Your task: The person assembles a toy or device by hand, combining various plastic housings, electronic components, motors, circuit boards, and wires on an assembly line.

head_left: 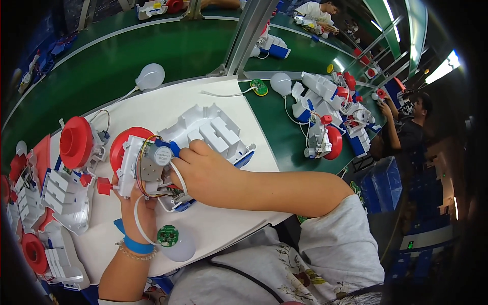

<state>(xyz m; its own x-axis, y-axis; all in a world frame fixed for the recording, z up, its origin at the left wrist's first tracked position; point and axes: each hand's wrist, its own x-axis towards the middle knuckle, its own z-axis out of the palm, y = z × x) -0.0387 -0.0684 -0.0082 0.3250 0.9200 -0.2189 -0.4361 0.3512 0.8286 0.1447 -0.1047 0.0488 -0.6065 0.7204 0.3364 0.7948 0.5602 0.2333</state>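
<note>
My left hand (pixel 138 199), wearing a blue wrist strap (pixel 137 246), grips a white plastic motor assembly (pixel 133 165) from below. On that assembly sit a round silver motor (pixel 162 155), thin coloured wires and a red knob (pixel 104 186); a red wheel (pixel 120 147) shows behind it. My right hand (pixel 198 170) is closed against the motor's side, near a blue part (pixel 174 148); what its fingertips pinch is hidden. A white cable loops past both hands. Below them lies a white bulb (pixel 182 248) with a round green circuit board (pixel 168 236).
An open white housing shell (pixel 216 133) lies just beyond my right hand. Red-wheeled assemblies (pixel 76 142) and shells crowd the left. More assemblies (pixel 330 107) pile up on the green table at right, near another bulb (pixel 281 83). A metal post (pixel 244 43) rises behind the white sheet. Other people work farther off.
</note>
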